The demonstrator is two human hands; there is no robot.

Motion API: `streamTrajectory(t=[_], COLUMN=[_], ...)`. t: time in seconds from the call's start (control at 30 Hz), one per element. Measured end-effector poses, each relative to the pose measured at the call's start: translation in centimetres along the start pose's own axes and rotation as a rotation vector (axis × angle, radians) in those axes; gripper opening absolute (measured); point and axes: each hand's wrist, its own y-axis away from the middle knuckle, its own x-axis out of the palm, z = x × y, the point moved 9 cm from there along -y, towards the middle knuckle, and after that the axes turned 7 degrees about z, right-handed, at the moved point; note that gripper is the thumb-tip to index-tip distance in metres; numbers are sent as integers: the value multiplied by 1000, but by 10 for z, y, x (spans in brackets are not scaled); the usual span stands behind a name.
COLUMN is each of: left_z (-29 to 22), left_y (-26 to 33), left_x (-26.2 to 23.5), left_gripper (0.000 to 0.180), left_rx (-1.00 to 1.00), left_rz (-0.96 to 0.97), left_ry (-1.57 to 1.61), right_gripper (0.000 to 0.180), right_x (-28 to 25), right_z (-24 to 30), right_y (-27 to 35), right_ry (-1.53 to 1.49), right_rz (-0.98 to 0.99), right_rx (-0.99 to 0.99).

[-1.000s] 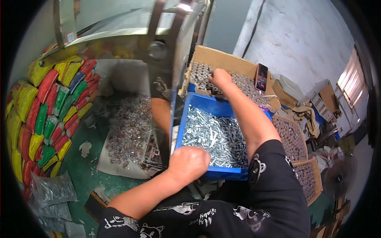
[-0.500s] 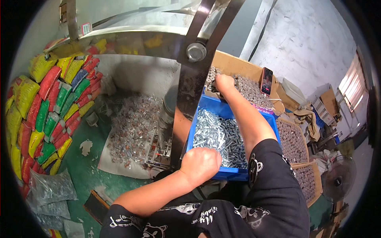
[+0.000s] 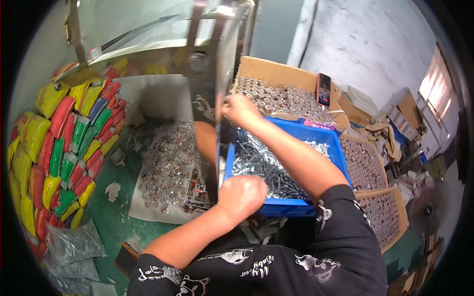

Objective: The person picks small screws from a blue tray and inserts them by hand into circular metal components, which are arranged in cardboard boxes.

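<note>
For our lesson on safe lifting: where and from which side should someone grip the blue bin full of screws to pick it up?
Probably by the two short end walls of the blue bin, one hand per end, coming in from its sides. It is a long rectangle heaped with screws, so it looks heavy; the left hand covers the near rim and the right hand reaches across the far corner.

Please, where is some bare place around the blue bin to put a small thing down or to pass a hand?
Bare green floor lies between the coloured sacks and the sheet heaped with small clear packets. The blue bin is full of screws, the cardboard boxes are full too, and both hands, left and right, crowd the bin's edge by the metal machine.
</note>
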Motion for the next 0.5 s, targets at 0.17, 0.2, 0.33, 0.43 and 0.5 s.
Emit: streamTrajectory(t=[0.17,0.2,0.33,0.43,0.5], left_z=[-3,-1,-2,-3,1], left_y=[-7,-6,-3,0,1], left_x=[7,8,5,5,6], left_gripper=[29,29,29,29,29], left_rx=[-44,-52,-83,-100,-119], left_rz=[37,35,43,50,67], left_ry=[-58,-70,-102,-142,-150], right_gripper=[44,38,26,26,35], right_x=[41,42,5,-21,-22], right_z=[-11,2,4,-52,-119], right_y=[-19,-20,46,111,152], right_ry=[-24,-5,-116,142,468], right_rz=[31,28,-190,-11,303], right_rx=[136,18,-416,-362,-3])
